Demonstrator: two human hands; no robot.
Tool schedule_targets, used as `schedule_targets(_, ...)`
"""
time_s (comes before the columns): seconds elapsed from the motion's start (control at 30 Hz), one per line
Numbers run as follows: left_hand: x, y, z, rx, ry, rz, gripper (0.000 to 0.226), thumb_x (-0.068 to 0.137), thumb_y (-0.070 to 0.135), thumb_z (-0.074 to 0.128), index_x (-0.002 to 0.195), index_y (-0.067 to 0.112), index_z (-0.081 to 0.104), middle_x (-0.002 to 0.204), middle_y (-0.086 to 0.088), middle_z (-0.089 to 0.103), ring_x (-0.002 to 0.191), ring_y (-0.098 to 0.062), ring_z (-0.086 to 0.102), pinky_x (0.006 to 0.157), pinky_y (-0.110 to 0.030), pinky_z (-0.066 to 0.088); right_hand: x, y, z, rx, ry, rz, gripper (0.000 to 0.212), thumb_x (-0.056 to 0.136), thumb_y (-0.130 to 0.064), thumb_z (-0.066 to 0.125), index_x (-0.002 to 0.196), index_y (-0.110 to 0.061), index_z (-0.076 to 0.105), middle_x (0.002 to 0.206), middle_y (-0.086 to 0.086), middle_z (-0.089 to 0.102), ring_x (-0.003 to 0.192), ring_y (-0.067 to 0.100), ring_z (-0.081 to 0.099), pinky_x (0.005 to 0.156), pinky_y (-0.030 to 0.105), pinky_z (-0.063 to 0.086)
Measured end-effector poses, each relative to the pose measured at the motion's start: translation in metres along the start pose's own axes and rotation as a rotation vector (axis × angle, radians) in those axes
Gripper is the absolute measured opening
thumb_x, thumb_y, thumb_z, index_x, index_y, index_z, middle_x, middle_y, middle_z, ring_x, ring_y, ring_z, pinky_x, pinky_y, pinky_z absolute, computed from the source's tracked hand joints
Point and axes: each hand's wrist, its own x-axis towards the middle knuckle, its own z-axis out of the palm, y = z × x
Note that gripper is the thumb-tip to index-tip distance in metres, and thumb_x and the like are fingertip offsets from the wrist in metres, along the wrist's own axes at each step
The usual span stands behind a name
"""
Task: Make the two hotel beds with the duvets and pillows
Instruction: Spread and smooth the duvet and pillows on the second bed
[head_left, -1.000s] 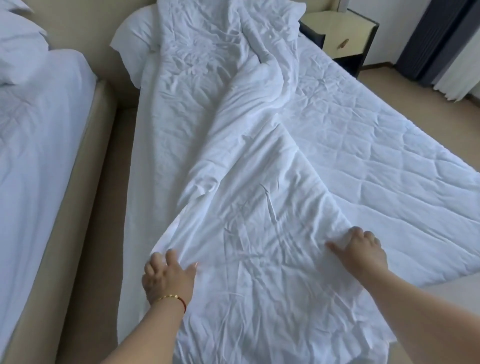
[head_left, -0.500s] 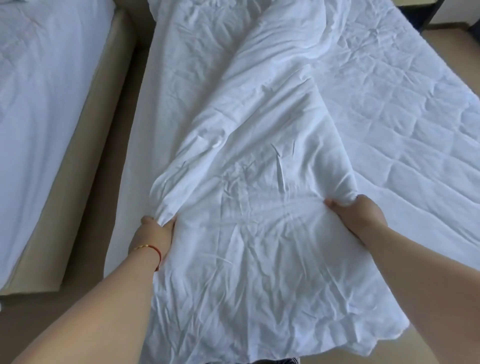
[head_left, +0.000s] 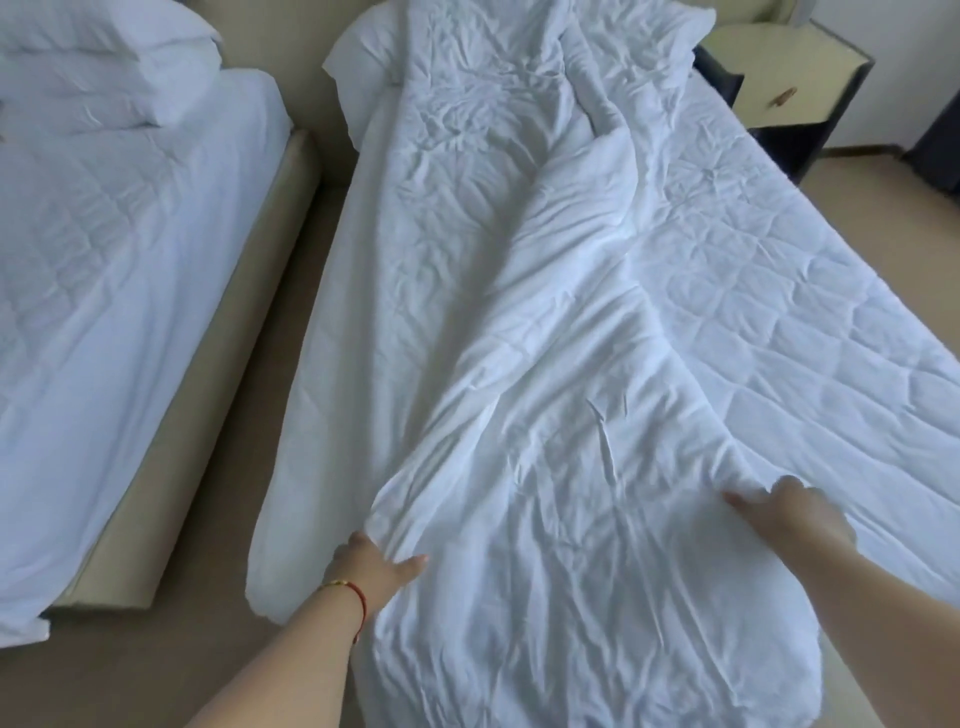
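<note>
Since half a second ago both hands have carried the duvet's (head_left: 545, 415) foot edge down toward the mattress (head_left: 779, 312). Left hand (head_left: 376, 566) and right hand (head_left: 789, 512) each pinch that edge, fingers curled into cloth. Step in hand: spreading the bunched duvet; next, probably, drawing it rightward over the bare quilted side.

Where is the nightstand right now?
The nightstand stands at the top right of the head view, beside the head end of the right bed.
</note>
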Motion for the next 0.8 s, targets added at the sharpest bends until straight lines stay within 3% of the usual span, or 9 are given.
schedule_targets(0.07, -0.013, 0.014, -0.015, 0.120, 0.098, 0.054, 0.104, 0.078, 0.068, 0.061, 0.152, 0.010, 0.017, 0.153, -0.013, 0.027, 0.139, -0.030, 0.031, 0.111, -0.041, 0.035, -0.009, -0.023, -0.007, -0.038, 0.129, -0.046, 0.060, 0.085, -0.058, 0.053, 0.112, -0.004, 0.055, 0.113, 0.019, 0.057, 0.111, 0.036, 0.051, 0.091, 0.042, 0.042)
schedule_targets(0.13, -0.022, 0.032, -0.031, 0.120, 0.150, 0.176, 0.089, 0.087, 0.063, 0.052, 0.153, 0.013, 0.018, 0.155, -0.010, 0.024, 0.141, -0.027, 0.027, 0.113, -0.040, 0.032, -0.021, -0.056, -0.012, 0.030, 0.137, -0.145, 0.055, 0.089, -0.050, 0.052, 0.120, -0.005, 0.054, 0.117, 0.019, 0.057, 0.114, 0.036, 0.049, 0.093, 0.042, 0.041)
schedule_targets(0.27, -0.038, 0.069, -0.059, -0.046, 0.117, 0.366, 0.060, 0.096, 0.048, 0.047, 0.144, 0.014, 0.036, 0.146, -0.005, 0.041, 0.129, -0.022, 0.046, 0.105, -0.033, 0.041, -0.054, -0.130, -0.017, 0.257, 0.024, -0.295, 0.048, 0.091, -0.047, 0.052, 0.122, -0.011, 0.057, 0.121, 0.013, 0.059, 0.116, 0.031, 0.052, 0.094, 0.037, 0.040)
schedule_targets(0.43, -0.053, 0.086, -0.106, -0.107, 0.124, 0.533, 0.053, 0.098, 0.044, 0.046, 0.142, 0.015, 0.039, 0.141, -0.001, 0.047, 0.123, -0.016, 0.051, 0.096, -0.024, 0.042, -0.108, -0.220, -0.023, 0.374, 0.003, -0.425, 0.041, 0.091, -0.048, 0.051, 0.114, -0.015, 0.059, 0.119, 0.004, 0.061, 0.110, 0.023, 0.056, 0.081, 0.030, 0.040)
schedule_targets(0.57, -0.048, 0.055, -0.170, -0.143, 0.074, 0.586, 0.046, 0.097, 0.046, 0.046, 0.135, 0.021, 0.044, 0.121, 0.008, 0.054, 0.108, -0.011, 0.055, 0.091, -0.026, 0.046, -0.160, -0.297, -0.019, 0.429, -0.006, -0.455, 0.030, 0.090, -0.046, 0.052, 0.102, -0.019, 0.060, 0.106, 0.001, 0.063, 0.094, 0.020, 0.058, 0.073, 0.028, 0.038)
schedule_targets(0.73, -0.003, -0.026, -0.280, -0.028, 0.114, 0.646, 0.033, 0.096, 0.046, 0.048, 0.121, 0.025, 0.053, 0.109, 0.010, 0.062, 0.092, -0.006, 0.059, 0.072, -0.020, 0.045, -0.235, -0.386, -0.003, 0.528, 0.017, -0.427, 0.024, 0.090, -0.043, 0.054, 0.084, -0.021, 0.055, 0.080, -0.002, 0.060, 0.083, 0.022, 0.059, 0.065, 0.028, 0.039)
schedule_targets(0.8, 0.014, -0.054, -0.322, 0.030, 0.145, 0.656, 0.029, 0.096, 0.047, 0.047, 0.115, 0.028, 0.054, 0.101, 0.011, 0.063, 0.087, -0.005, 0.059, 0.075, -0.023, 0.048, -0.263, -0.416, 0.002, 0.575, 0.029, -0.400, 0.024, 0.090, -0.042, 0.054, 0.083, -0.020, 0.055, 0.078, -0.003, 0.060, 0.076, 0.019, 0.057, 0.058, 0.028, 0.037)
